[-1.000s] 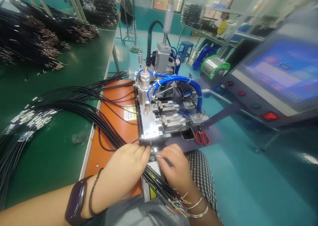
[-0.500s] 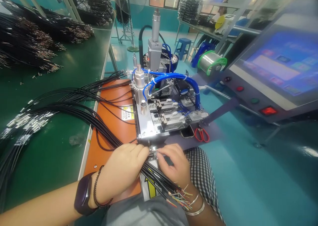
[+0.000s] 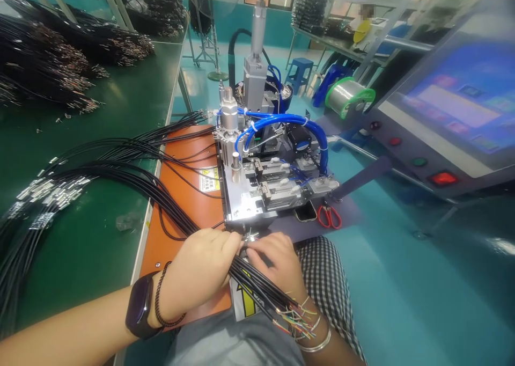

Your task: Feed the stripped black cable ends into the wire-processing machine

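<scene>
My left hand (image 3: 207, 272) is closed around a bundle of black cables (image 3: 257, 283), whose stripped ends with thin coloured wires (image 3: 295, 320) point down toward my right wrist. My right hand (image 3: 277, 261) is bent in a pinch beside the left fingertips, at the front edge of the machine (image 3: 241, 205). Whatever lies between its thumb and forefinger is too small to make out. Just beyond the fingers sits a small metal fixture (image 3: 251, 237). The cables run back over the orange base plate (image 3: 185, 173) to the left table, where silvery connector ends (image 3: 60, 191) lie.
Red-handled scissors (image 3: 329, 217) and a phone (image 3: 306, 212) lie right of the machine. A solder wire spool (image 3: 349, 97) and a control panel with screen (image 3: 458, 108) stand further right. Blue air hoses (image 3: 289, 120) arch over the machine. More cable bundles (image 3: 48, 65) cover the green table (image 3: 132, 92).
The right thumb and fingers have drawn closer to the left fingertips and closed further. The left hand still grips the cable bundle. The view has shifted slightly.
</scene>
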`<action>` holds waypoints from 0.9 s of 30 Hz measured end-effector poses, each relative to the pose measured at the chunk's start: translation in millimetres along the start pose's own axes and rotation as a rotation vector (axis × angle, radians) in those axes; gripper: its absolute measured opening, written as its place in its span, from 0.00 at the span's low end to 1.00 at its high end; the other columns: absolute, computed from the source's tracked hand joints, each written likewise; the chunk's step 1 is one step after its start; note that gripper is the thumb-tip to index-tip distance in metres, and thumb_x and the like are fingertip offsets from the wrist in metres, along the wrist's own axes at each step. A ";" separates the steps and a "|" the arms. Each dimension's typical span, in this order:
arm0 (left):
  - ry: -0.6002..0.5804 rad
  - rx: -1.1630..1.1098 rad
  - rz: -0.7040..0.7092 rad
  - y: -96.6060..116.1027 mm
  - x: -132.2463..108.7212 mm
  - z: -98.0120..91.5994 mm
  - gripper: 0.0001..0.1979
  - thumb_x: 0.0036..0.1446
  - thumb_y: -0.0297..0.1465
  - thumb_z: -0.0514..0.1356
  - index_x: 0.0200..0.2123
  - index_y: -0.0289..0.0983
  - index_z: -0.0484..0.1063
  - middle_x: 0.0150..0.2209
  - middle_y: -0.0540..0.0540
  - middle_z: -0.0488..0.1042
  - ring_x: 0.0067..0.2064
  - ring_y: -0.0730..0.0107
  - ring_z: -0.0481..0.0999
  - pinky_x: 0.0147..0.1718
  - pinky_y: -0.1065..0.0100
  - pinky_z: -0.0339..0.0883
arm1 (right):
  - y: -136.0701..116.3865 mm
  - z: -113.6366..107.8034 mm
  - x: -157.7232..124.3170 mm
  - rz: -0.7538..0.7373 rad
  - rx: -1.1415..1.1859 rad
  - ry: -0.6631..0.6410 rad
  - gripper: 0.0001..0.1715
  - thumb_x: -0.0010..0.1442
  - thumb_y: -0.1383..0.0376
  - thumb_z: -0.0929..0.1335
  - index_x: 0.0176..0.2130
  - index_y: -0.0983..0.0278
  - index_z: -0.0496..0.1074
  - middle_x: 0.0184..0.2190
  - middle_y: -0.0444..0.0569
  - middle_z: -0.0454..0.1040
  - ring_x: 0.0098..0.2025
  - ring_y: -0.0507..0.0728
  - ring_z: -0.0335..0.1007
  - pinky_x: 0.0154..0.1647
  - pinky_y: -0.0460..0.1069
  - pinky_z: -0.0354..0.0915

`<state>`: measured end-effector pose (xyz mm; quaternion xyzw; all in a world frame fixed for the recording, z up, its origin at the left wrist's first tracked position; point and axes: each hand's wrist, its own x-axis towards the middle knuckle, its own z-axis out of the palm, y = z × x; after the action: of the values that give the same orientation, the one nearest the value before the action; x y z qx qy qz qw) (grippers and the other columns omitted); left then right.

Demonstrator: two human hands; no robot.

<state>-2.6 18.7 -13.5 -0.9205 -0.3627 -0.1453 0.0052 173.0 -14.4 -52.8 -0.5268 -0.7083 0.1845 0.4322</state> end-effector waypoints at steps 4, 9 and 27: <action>-0.009 0.004 0.002 -0.2 1.3 0.3 0.06 0.51 0.21 0.54 0.27 0.37 0.65 0.23 0.49 0.66 0.26 0.64 0.65 0.27 0.65 0.58 | -2.9 -2.1 2.9 0.112 0.061 0.103 0.05 0.59 0.68 0.66 0.33 0.62 0.73 0.29 0.46 0.74 0.33 0.55 0.66 0.36 0.52 0.60; -0.008 -0.007 0.030 1.5 0.9 0.4 0.07 0.51 0.19 0.53 0.27 0.37 0.63 0.24 0.49 0.66 0.26 0.65 0.64 0.28 0.64 0.58 | -5.7 -2.1 5.6 0.048 0.071 0.053 0.08 0.60 0.70 0.64 0.31 0.62 0.72 0.28 0.45 0.74 0.33 0.55 0.66 0.35 0.51 0.60; -0.090 0.039 0.021 6.2 1.2 -1.7 0.11 0.53 0.17 0.51 0.36 0.33 0.68 0.30 0.46 0.70 0.32 0.64 0.69 0.37 0.61 0.67 | -0.1 -4.3 13.2 0.332 0.338 -0.052 0.04 0.56 0.69 0.68 0.32 0.62 0.75 0.31 0.46 0.75 0.35 0.55 0.69 0.38 0.49 0.65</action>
<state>2.0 14.7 -10.9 -0.9296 -0.3556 -0.0965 0.0083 175.5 -3.3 -44.8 -0.5514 -0.5817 0.3825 0.4596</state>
